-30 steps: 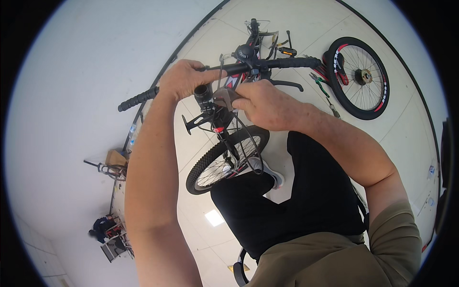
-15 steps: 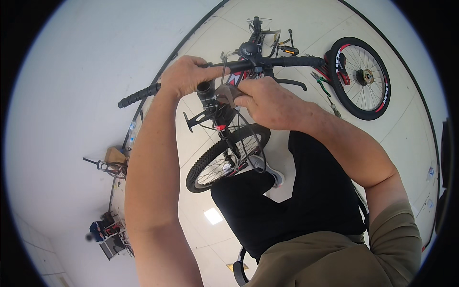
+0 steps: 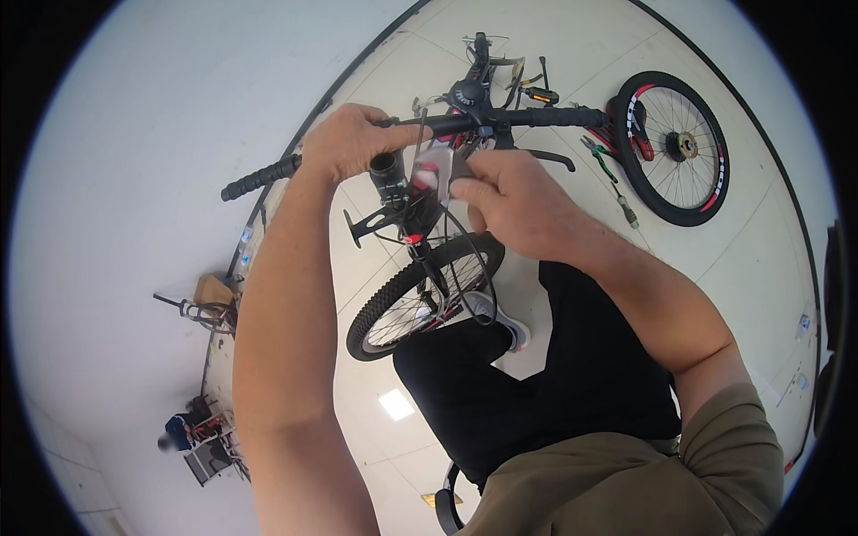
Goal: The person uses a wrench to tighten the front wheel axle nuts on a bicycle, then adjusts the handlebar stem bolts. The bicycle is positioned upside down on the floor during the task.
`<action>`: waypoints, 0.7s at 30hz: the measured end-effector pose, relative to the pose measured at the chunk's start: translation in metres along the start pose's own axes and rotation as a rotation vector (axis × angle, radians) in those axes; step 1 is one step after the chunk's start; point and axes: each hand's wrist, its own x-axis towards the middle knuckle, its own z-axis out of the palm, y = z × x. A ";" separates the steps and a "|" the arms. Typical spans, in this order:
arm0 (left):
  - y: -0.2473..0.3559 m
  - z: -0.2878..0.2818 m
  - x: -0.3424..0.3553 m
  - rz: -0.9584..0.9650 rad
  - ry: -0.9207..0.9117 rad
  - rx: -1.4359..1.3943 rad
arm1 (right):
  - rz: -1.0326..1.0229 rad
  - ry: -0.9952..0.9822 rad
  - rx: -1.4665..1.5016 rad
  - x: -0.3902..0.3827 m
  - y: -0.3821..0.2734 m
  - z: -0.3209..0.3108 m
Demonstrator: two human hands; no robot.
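My left hand (image 3: 353,143) is closed on the black handlebar (image 3: 530,117) of a bicycle lying in front of me, left of the open stem clamp (image 3: 385,178). My right hand (image 3: 518,201) is closed on a small greyish metal tool (image 3: 454,170), blurred and partly hidden by my fingers, just right of the stem. Black cables (image 3: 488,316) hang from the bar area. The front wheel (image 3: 368,330), with a knobbly tire, lies below, beside my bent leg.
A loose wheel (image 3: 717,192) lies right on the tiled floor (image 3: 751,250) with green-handled pliers (image 3: 601,161) nearby. A pedal (image 3: 540,95) is behind the handlebar. At far left are bike parts (image 3: 201,310), a cardboard box (image 3: 214,288) and another person (image 3: 179,432).
My right hand has shifted a little right and down, and the tool in it has changed angle and is now blurred. My left hand rose slightly earlier and now stays on the bar.
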 end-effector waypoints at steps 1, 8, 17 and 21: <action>0.001 0.000 0.000 0.004 0.002 0.007 | 0.029 -0.061 0.075 -0.003 -0.003 0.001; -0.004 0.004 0.003 0.018 0.031 -0.020 | -0.021 -0.054 -0.049 0.007 0.013 0.010; 0.004 -0.003 0.001 -0.030 -0.054 0.050 | -0.147 -0.034 -0.139 0.015 0.023 0.009; 0.001 0.000 -0.002 -0.013 -0.018 0.000 | 0.026 -0.161 0.061 0.013 0.009 0.002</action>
